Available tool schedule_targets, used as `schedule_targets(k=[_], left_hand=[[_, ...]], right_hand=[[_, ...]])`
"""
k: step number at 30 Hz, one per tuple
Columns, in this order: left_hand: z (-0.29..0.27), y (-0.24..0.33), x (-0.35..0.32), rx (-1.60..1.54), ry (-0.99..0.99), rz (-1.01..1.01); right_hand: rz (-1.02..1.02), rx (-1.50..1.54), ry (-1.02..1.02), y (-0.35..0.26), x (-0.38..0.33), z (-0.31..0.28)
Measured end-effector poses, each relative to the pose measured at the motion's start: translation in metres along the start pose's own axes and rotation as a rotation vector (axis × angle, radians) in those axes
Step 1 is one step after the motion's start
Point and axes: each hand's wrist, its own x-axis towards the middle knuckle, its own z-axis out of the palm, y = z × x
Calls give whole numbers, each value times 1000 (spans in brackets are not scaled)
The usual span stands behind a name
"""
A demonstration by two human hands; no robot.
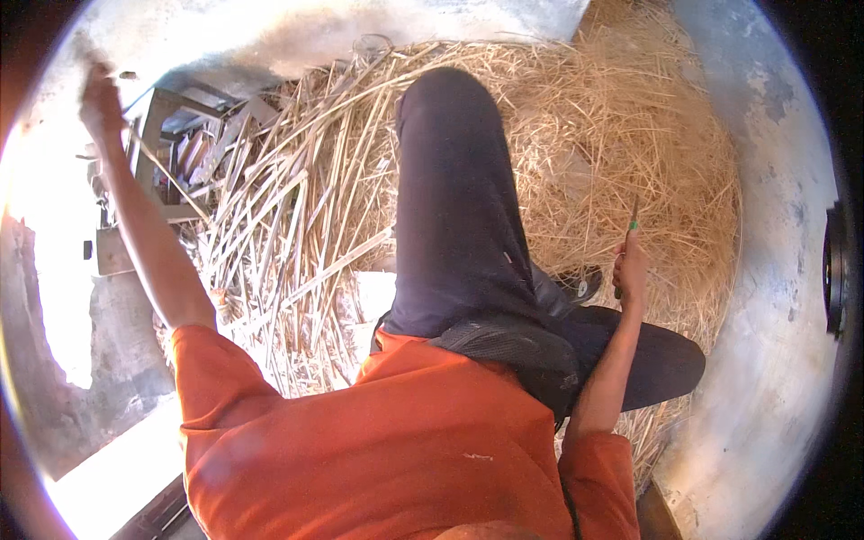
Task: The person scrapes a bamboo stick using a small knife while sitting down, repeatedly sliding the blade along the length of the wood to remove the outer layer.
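Note:
My right hand [631, 270] is closed round the handle of a knife [634, 214]. Its narrow blade points away from me, and a green band shows where blade and handle meet. The hand is over the fine straw shavings [612, 126], to the right of my bent leg. My left hand [102, 103] is raised at the far left, near the pale wall, with the arm stretched out. Its fingers are blurred by motion, so I cannot tell whether they hold anything. A thin strip [166, 171] slants down just below that hand.
Long split strips [306, 198] lie in a pile left of my leg. Behind them stands a wooden frame [148, 144] with scraps inside. Pale walls [774, 225] curve round the right and back. My dark-trousered leg [459, 198] rises in the middle, and a dark shoe [513, 351] rests across my lap.

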Motion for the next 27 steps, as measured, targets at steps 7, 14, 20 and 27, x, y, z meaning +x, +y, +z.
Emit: schedule_targets(k=[7,14,20,27], left_hand=[[149,147,-304,-294,-981,78],[144,205,-482,-152,-1038,-370],[166,150,-496,126,-858,-540],[190,93,-482,13,-1207,-538]], right_hand=[[-15,96,45,7,-3,6],[-26,17,130,22,4,13],[13,-54,94,32,9,15],[-28,-158,121,38,11,20]])
